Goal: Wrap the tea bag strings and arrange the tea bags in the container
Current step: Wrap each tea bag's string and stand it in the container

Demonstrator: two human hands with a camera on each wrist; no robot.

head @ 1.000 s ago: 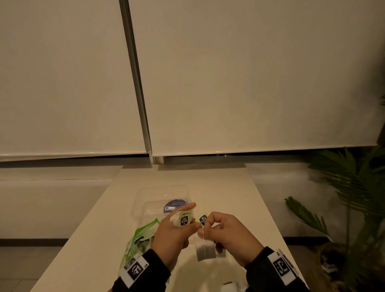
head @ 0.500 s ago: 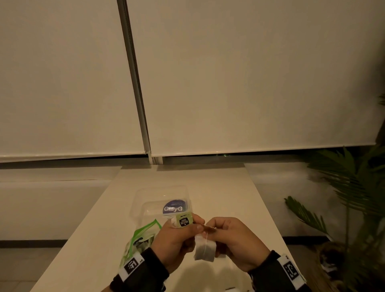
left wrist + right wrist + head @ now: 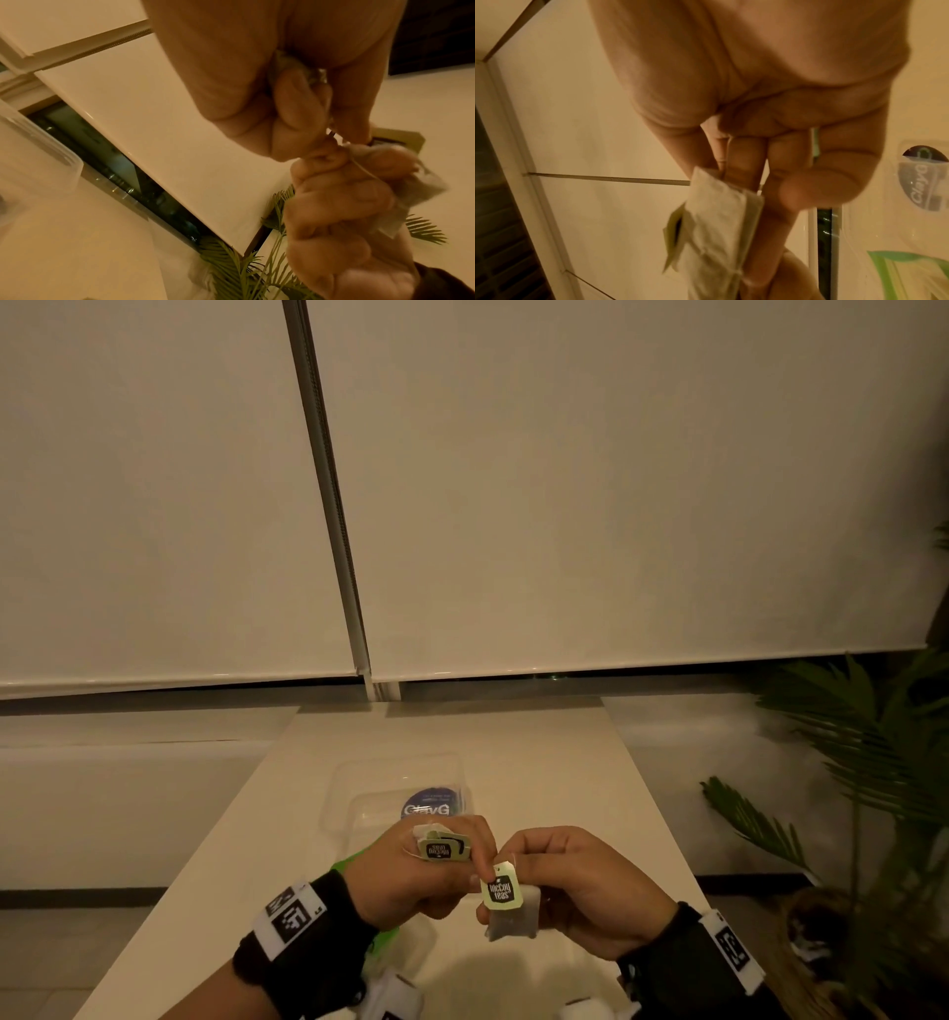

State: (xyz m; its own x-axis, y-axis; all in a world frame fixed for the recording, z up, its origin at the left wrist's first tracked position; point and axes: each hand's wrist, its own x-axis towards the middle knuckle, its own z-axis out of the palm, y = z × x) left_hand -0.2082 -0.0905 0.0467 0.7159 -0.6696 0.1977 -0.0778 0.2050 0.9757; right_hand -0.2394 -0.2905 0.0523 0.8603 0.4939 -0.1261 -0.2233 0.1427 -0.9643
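Both hands meet above the near part of the white table point(image 3: 539, 762). My right hand point(image 3: 534, 865) grips a grey tea bag point(image 3: 513, 924) point(image 3: 718, 223) by its sides. The bag's green-and-black tag point(image 3: 502, 892) lies against its front. My left hand point(image 3: 462, 875) holds a second tea bag curled in its fingers point(image 3: 295, 67), and that bag's tag point(image 3: 442, 848) shows on top. Left thumb and forefinger also pinch the thin string point(image 3: 365, 172) at the top of the right hand's bag. The clear container point(image 3: 359, 793) with a blue label point(image 3: 429, 806) stands just beyond the hands.
A green pouch point(image 3: 382, 940) point(image 3: 911, 270) lies on the table under my left wrist, beside the container. A potted palm point(image 3: 873, 762) stands off the table's right edge. Closed blinds fill the wall beyond the far edge.
A second ago the bag dangled on its string from my right hand's pinch on the tag. Since then the hands closed together; the bag sits in my right hand with its tag against it.
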